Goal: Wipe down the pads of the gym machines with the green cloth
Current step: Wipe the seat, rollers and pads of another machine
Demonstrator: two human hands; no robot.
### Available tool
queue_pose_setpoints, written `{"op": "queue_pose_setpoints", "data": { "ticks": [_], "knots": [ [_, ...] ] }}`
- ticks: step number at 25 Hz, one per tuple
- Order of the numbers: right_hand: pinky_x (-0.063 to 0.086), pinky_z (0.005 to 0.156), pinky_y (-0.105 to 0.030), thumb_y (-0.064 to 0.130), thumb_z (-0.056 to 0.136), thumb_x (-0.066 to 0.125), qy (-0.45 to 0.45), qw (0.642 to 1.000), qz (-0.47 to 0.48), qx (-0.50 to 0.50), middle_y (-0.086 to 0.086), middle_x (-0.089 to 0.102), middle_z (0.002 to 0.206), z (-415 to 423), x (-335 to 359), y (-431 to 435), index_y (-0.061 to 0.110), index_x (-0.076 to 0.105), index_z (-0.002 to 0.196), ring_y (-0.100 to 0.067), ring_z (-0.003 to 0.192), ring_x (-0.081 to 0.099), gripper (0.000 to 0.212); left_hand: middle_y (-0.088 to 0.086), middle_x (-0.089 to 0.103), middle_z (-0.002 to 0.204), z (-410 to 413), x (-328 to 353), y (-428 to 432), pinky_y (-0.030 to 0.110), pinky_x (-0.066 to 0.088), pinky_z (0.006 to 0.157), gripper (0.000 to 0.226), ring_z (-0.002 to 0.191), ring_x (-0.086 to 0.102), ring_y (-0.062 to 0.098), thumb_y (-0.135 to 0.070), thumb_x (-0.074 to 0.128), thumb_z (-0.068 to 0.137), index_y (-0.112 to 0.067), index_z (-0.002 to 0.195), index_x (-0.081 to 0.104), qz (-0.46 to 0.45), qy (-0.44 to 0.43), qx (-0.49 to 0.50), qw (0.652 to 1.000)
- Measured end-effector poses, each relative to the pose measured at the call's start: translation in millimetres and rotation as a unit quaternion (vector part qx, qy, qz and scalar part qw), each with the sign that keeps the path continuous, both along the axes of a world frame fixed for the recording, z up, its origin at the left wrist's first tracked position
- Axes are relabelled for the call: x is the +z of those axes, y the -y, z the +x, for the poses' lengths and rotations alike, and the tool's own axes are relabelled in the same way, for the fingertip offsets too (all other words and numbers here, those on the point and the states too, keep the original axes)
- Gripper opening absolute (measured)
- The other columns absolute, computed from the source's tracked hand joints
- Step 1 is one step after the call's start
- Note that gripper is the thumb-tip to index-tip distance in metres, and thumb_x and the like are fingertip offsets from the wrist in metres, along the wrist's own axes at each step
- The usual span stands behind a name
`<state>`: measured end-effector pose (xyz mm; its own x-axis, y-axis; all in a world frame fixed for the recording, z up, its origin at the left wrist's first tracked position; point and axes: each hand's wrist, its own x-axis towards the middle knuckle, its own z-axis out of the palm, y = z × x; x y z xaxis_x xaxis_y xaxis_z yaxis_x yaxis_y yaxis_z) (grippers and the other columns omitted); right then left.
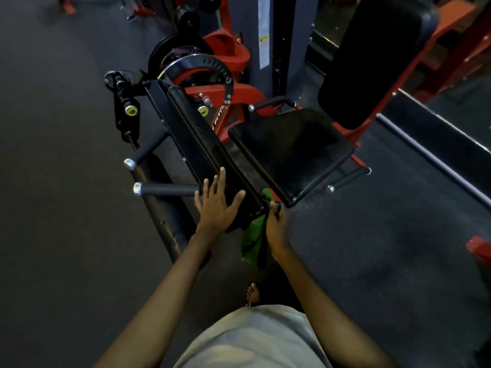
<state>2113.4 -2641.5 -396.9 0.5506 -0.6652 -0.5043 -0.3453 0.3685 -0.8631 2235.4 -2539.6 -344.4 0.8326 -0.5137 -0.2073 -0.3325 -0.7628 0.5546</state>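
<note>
Left hand (215,205) flat, fingers spread on leg pad (202,144); right hand (275,224) grips green cloth (255,235) at pad end. Next, probably: wipe along pad.

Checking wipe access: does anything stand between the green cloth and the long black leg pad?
Nothing visible. The right hand holds the crumpled green cloth at the near end of the long black leg pad; the left hand lies flat on that end.

- We see the left hand (216,208) flat, fingers spread, on the long black padded bar (196,134).
- We see the right hand (276,229) gripping the crumpled green cloth (252,243) at its near end.
</note>
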Motion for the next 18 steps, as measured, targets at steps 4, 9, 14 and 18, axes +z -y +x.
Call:
{"op": "queue_pose_setpoints", "data": {
  "ticks": [4,9,14,18],
  "knots": [
    [0.055,0.097,-0.045,0.033,0.105,0.050,0.028,0.993,0.112,0.036,-0.014,0.070,0.119,9,-19,22,0.013,0.065,0.124,-0.029,0.110,0.068,0.032,0.002,0.023,0.166,-2,2,5,0.055,-0.005,0.121,0.082,0.156,0.003,0.024,-0.063,0.047,0.096,-0.036,0.160,0.004,0.008,0.006,0.019,1.000],
    [0.058,0.082,-0.031,0.040,0.104,0.049,0.018,0.991,0.106,0.085,-0.002,0.072,0.110,-4,-14,25,0.023,0.062,0.125,-0.016,0.098,0.071,0.029,0.001,0.020,0.167,-8,3,11,0.057,-0.005,0.121,0.080,0.156,0.000,0.023,-0.058,0.049,0.097,-0.036,0.160,0.005,-0.007,-0.006,0.045,0.999],
    [0.056,0.091,-0.039,0.028,0.104,0.052,-0.029,0.973,0.104,0.206,-0.010,0.070,0.116,27,-24,57,0.011,0.062,0.129,-0.027,0.105,0.068,0.032,-0.003,0.017,0.168,-13,3,17,0.056,-0.005,0.121,0.077,0.156,-0.002,0.019,-0.061,0.045,0.097,-0.041,0.159,0.004,-0.006,-0.016,0.077,0.997],
    [0.057,0.084,-0.035,0.025,0.100,0.060,0.001,0.959,0.134,0.251,-0.009,0.073,0.108,42,-11,86,0.009,0.066,0.123,-0.023,0.098,0.071,0.029,-0.006,0.016,0.168,-22,5,28,0.050,-0.007,0.121,0.075,0.155,-0.006,0.012,-0.057,0.047,0.099,-0.047,0.158,0.002,-0.006,-0.034,0.122,0.992]
  ]
}}
